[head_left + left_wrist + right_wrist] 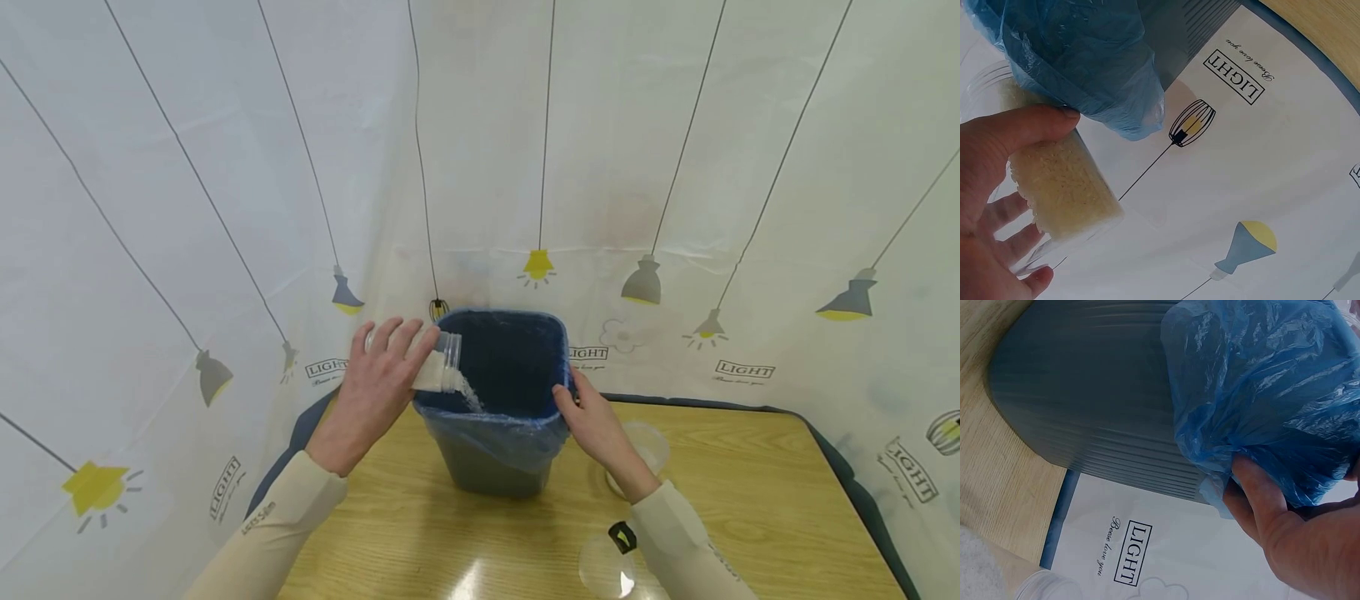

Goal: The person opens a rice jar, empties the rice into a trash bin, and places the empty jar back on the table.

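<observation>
My left hand (381,385) grips a clear plastic jar (437,372) of rice, tilted over the left rim of a grey bin (491,468). Rice grains (471,395) spill from the jar's mouth into the bin. In the left wrist view the rice (1066,187) fills much of the jar, with the thumb across its side. A blue plastic bag (1254,381) lines the bin and folds over its rim. At the bin's right rim, my right hand (597,423) holds the bag's edge; the right wrist view shows its fingers (1263,494) against the gathered plastic. The bin's bottom is dark.
The bin stands on a wooden table (742,492). Right of it lies a clear round object (647,447), partly behind my right forearm. Another clear disc (603,567) lies nearer, beside a small black item (622,537). A lamp-printed white sheet (487,167) surrounds the table.
</observation>
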`<state>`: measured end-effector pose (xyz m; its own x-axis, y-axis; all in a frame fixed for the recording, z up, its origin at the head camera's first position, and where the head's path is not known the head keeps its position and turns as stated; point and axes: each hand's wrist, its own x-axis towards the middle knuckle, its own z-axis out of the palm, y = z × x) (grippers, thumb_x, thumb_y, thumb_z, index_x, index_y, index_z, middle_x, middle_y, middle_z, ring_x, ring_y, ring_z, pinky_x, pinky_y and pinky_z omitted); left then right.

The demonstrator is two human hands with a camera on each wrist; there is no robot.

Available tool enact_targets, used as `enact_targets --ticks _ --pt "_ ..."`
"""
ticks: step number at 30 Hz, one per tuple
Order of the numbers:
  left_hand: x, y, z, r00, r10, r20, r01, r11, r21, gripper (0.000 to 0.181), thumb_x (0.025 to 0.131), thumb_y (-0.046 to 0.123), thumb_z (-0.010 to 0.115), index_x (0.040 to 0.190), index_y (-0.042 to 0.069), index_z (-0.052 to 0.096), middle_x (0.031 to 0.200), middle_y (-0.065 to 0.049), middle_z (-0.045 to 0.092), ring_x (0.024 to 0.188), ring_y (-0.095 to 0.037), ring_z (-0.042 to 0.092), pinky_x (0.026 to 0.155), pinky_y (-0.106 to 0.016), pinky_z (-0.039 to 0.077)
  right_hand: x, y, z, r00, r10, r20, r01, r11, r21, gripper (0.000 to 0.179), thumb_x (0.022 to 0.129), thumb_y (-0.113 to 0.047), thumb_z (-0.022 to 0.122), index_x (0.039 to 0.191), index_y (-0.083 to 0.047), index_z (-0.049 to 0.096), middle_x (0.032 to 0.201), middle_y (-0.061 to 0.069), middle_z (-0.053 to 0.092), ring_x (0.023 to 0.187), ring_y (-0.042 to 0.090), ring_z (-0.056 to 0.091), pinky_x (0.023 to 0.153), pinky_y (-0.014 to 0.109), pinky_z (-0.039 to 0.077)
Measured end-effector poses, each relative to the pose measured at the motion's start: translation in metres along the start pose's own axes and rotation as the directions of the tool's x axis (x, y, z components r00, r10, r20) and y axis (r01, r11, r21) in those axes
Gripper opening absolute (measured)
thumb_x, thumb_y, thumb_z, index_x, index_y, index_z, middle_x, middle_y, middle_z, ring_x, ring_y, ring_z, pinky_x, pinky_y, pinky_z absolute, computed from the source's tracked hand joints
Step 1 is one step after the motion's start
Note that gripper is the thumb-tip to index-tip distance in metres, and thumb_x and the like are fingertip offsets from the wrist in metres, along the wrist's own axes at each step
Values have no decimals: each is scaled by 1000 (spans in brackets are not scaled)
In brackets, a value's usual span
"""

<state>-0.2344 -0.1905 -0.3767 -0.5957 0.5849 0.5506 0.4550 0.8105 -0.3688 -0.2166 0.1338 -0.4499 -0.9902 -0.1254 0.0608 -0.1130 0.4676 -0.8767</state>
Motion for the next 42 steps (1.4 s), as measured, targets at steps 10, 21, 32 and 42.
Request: enact_targets --ticks 10,21,32,42 --pt "0 0 0 1000 3 -1 -3 1000 5 100 62 22 101 147 13 49 142 -16 54 131 -39 49 107 -62 37 -1 0 0 1000 5 2 -5 1000 -10 66 112 -37 42 164 -4 20 164 24 31 138 47 47 111 60 40" --pt "0 1 0 1000 9 12 -9 1000 5 99 64 19 100 148 13 48 143 -16 54 131 -40 49 108 -64 37 -1 -1 0 1000 -7 -8 7 1000 1 64 112 -35 43 164 -6 23 163 22 35 137 46 48 110 59 42" --pt "1 2 -1 999 13 29 -14 1000 22 96 67 20 99 148 13 48 144 -16 53 133 -39 48 108 -63 37 -1 0 1 1000 -21 -10 21 1000 7 63 112 -35 43 164 -6 23 163 22 35 137 45 49 110 59 42" --pt "1 3 -1 1000 18 18 -18 1000 24 88 72 16 94 147 14 49 143 -16 54 132 -39 49 107 -63 37 -1 -1 1 1000 -9 -7 9 1000 12 63 112 -34 43 164 -5 23 162 22 36 137 45 49 109 58 43"
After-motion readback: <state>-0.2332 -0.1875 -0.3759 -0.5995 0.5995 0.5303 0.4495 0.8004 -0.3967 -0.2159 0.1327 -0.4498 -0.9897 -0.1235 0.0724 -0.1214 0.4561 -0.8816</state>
